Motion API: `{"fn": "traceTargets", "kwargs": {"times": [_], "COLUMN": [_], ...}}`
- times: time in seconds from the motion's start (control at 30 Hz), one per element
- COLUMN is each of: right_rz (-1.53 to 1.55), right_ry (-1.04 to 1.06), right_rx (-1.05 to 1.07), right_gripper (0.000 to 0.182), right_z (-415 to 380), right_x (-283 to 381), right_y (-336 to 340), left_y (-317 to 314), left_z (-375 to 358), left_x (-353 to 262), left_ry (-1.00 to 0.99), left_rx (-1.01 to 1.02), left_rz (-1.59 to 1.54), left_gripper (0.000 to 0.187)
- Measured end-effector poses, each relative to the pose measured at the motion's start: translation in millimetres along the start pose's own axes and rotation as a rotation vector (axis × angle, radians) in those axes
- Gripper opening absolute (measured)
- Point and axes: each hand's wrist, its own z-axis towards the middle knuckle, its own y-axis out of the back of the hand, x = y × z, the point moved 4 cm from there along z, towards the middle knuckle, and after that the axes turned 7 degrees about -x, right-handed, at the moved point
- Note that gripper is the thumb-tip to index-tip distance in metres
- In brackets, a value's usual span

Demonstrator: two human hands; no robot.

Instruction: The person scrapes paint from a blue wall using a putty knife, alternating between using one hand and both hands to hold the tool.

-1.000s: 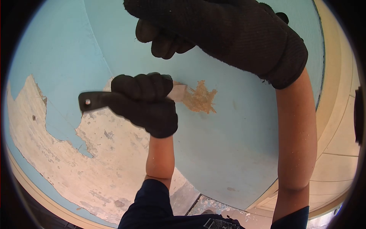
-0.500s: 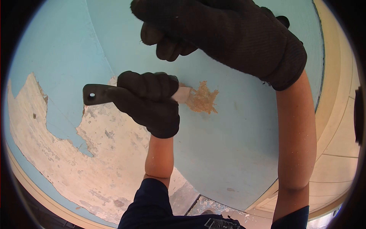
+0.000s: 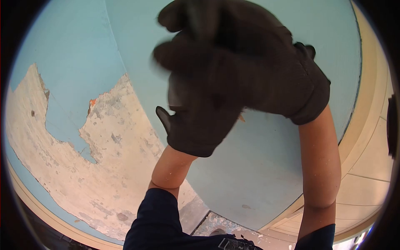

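Note:
My right hand (image 3: 266, 71), in a black glove, is raised close to the camera and blurred. It overlaps my left hand (image 3: 200, 125), also black-gloved, in front of the blue wall. A blurred dark upright shape (image 3: 203, 18) at the top appears to be the handle of the scraper. Behind the gloves, the edge of a brownish scraped patch (image 3: 241, 118) barely shows. The scraper's blade cannot be made out clearly, and most fingers of both hands are hidden or smeared.
Bare plaster (image 3: 121, 166) with ragged paint edges covers the lower left of the blue wall (image 3: 258, 162). Paint flakes litter the floor (image 3: 225, 225) at the wall's foot. A cream trim (image 3: 362, 100) and pale panels (image 3: 371, 154) stand at right.
My left hand has lifted the scraper off the brownish patch and moved up to my right hand. The right hand has come slightly lower, and the two gloves now overlap.

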Motion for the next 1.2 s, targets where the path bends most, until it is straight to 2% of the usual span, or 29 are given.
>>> {"fn": "traceTargets", "kwargs": {"times": [0.1, 0.17, 0.2, 0.23, 0.3, 0.33, 0.37, 0.4, 0.43, 0.5, 0.6, 0.7, 0.8, 0.93, 0.97, 1.0, 1.13, 1.2], "right_rz": [0.091, 0.368, 0.471, 0.557, 0.712, 0.727, 0.743, 0.515, 0.246, 0.289, 0.365, 0.36, 0.384, 0.415, 0.324, -0.53, -0.38, -0.529], "right_ry": [0.074, 0.038, 0.051, 0.1, 0.18, 0.128, 0.076, 0.001, -0.088, -0.118, -0.093, -0.064, -0.033, -0.025, -0.042, 0.098, 0.046, 0.021], "right_rx": [-0.058, -0.152, -0.168, -0.106, 0.058, -0.04, -0.137, -0.387, -0.598, -0.529, -0.41, -0.431, -0.374, -0.299, -0.245, 0.078, -0.039, -0.02], "right_gripper": [0.027, 0.023, 0.019, 0.016, 0.013, 0.012, 0.013, 0.017, 0.028, 0.028, 0.028, 0.029, 0.031, 0.034, 0.035, 0.031, 0.023, 0.018], "right_z": [2, 1, -2, -6, -9, -10, -12, -24, -27, -38, -46, -42, -37, -29, -26, -24, -29, -29], "right_x": [-4, -8, -9, -14, -25, -30, -35, -44, -54, -47, -25, -25, -14, -3, 4, 33, 39, 43], "right_y": [0, 7, 14, 21, 20, 4, -13, -27, -29, -22, -21, -32, -38, -52, -60, -75, -76, -77], "left_y": [12, 13, 12, 13, 6, -4, -15, -22, -20, -17, -21, -23, -20, -21, -21, -21, -26, -29], "left_z": [33, 34, 24, 12, -13, -23, -30, -37, -39, -33, -39, -45, -46, -50, -50, -50, -54, -55], "left_x": [-3, 18, 33, 47, 77, 86, 98, 104, 101, 91, 97, 101, 106, 112, 112, 114, 119, 120], "left_ry": [0.161, 0.251, 0.281, 0.438, 0.518, 0.537, 0.646, 0.738, 0.755, 0.548, 0.514, 0.579, 0.532, 0.569, 0.544, 0.512, 0.511, 0.463], "left_rx": [0.031, -0.071, -0.209, -0.386, -0.667, -0.683, -0.577, -0.464, -0.474, -0.491, -0.558, -0.559, -0.587, -0.607, -0.636, -0.662, -0.687, -0.768], "left_rz": [-0.367, -0.486, -0.538, -0.662, -0.642, -0.642, -0.535, -0.434, -0.44, -0.399, -0.424, -0.617, -0.601, -0.725, -0.747, -0.769, -0.802, -0.863], "left_gripper": [0.047, 0.045, 0.048, 0.038, 0.018, 0.018, 0.015, 0.011, 0.011, 0.012, 0.013, 0.013, 0.012, 0.011, 0.011, 0.011, 0.012, 0.013]}}
